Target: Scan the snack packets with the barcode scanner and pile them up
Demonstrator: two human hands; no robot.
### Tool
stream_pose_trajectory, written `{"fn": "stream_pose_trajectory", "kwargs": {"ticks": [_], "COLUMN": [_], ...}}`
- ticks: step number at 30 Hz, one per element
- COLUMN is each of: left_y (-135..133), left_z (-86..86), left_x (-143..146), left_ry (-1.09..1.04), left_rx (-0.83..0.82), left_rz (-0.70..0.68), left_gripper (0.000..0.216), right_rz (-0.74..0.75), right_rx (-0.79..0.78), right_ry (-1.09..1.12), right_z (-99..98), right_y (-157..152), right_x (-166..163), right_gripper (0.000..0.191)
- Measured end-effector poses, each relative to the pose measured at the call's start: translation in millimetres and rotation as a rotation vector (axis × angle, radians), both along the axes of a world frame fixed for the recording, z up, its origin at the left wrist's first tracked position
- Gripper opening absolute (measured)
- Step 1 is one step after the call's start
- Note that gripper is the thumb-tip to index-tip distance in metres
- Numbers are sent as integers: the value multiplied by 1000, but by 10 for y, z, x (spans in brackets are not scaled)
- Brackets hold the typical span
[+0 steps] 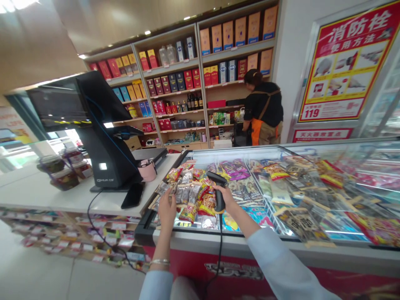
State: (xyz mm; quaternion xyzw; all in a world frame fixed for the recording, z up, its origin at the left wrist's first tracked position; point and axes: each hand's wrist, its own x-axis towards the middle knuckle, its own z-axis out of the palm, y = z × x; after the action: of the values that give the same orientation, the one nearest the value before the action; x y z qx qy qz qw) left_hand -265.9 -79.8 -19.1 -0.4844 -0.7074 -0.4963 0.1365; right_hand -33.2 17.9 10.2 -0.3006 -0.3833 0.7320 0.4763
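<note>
My right hand (pixel 225 199) is wrapped round the handle of a black barcode scanner (pixel 219 201), held above the snack packets with its head pointing left. A black cord hangs from the handle over the freezer's front edge. My left hand (pixel 167 207) is over the left end of the pile, fingers partly spread and fingertips at a small clear-and-silver packet (pixel 163 188); I see no firm grip on it. Around both hands lie red-and-yellow snack bags (pixel 188 213) and silver packets (pixel 182 193) on the freezer's glass top.
More packets (pixel 301 221) cover the glass to the right. On the white counter (pixel 28 196) at left stand a checkout terminal (pixel 103 158), a black phone (pixel 133 195), a pink cup (pixel 146 171) and stacked jars (pixel 64 177). A person (pixel 264 108) in an orange apron stands by the shelves behind.
</note>
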Motion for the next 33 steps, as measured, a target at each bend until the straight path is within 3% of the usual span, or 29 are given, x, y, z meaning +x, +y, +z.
{"fn": "stream_pose_trajectory", "kwargs": {"ticks": [10,18,24,33], "left_y": [-82,64,315,803], "left_z": [263,537,690,647], "left_x": [126,570,1201,2708], "left_ry": [-25,-30,-8,67], "left_rx": [-53,-53,12,35], "left_rz": [34,-37,-168,-519], "left_gripper": [43,41,41,39], "right_rz": [-61,-81,-220,-460], "right_rx": [106,192,237,215], "right_ry": [35,89,91,51], "right_z": [190,545,692,665], "right_y": [-109,-169,-92,47], "right_x": [157,829,1685,2988], "right_gripper": [15,15,17,19]}}
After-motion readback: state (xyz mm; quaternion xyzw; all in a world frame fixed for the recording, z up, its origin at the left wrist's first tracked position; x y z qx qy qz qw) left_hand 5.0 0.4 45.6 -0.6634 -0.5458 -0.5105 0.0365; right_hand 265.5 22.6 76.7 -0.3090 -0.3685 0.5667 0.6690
